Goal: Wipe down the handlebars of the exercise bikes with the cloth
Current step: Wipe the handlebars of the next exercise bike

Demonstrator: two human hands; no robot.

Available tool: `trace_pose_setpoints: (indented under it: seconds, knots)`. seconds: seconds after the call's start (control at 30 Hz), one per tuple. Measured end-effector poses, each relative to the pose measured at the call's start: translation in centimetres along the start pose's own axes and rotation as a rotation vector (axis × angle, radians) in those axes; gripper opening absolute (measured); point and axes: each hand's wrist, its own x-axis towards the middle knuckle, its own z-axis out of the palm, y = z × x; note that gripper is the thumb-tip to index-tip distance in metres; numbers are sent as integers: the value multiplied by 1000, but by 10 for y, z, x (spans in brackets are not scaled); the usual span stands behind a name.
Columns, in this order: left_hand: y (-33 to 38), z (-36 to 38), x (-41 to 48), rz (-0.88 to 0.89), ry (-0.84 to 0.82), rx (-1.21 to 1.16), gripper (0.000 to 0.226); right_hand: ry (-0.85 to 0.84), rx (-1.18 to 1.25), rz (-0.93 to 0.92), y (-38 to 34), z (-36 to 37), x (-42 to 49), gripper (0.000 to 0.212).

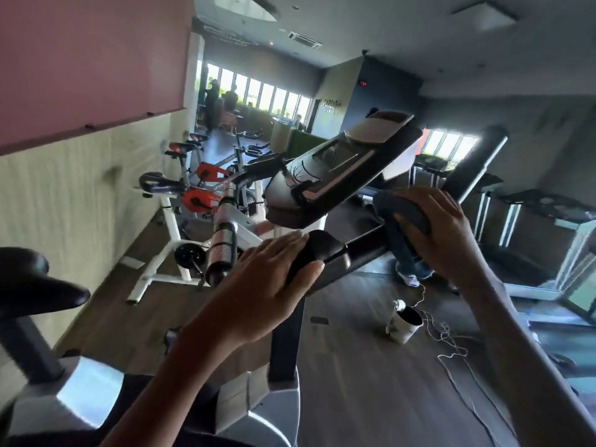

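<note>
The head view is tilted and smeared by motion, so edges are soft throughout. The left hand (261, 279) lies flat, fingers together, over the dark clamp at the middle of the handlebar (361, 250), its fingertips curling over the front edge; it presses rather than grips. The right hand (448, 233) is clenched around a grey-blue cloth (400, 208) bunched over the right end of the handlebar, so that end of the bar and the grip beneath are hidden. Only the thumb and the back of this hand show; its fingers are behind the cloth. The bike's console (338, 169) tips up just above the bar, and its screen is too blurred to read. A chrome left grip (222, 240) runs away to the left, partly covered by the left hand's wrist. The black post (287, 337) drops from the clamp into a white housing cut off at the lower edge. A saddle (35, 285) is cropped at the left edge. On the floor sits a white cup (404, 324) beside a tangled white cord (451, 346). More bikes (180, 201) line the wall behind, and treadmills (529, 227) stand to the right, dim and indistinct. Figures by the far windows are mere silhouettes.
</note>
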Motion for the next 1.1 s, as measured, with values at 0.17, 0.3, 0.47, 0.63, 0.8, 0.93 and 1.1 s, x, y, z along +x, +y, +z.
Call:
trace_pose_setpoints:
  seconds: [0.17, 0.3, 0.47, 0.63, 0.8, 0.93, 1.1]
  knots:
    - [-70, -20, -20, 28, 101, -98, 71, 54, 278, 399, -54, -10, 19, 28]
    - [-127, -26, -9, 127, -72, 49, 67, -125, 78, 361, -121, -10, 33, 31]
    - [-154, -11, -8, 270, -146, 24, 64, -386, -152, 328, -187, 29, 21, 32]
    - [-156, -10, -9, 281, -130, -42, 45, -427, -209, 240, -240, 36, -11, 31]
    - [-157, -10, -11, 274, -93, -112, 43, -318, -238, 483, -182, 18, 26, 31]
    - [-156, -10, -12, 290, -84, -117, 39, -266, -320, 467, -213, 35, 1, 30]
    - [-155, -10, -13, 289, -75, -100, 36, -331, -244, 327, -227, 35, -6, 30]
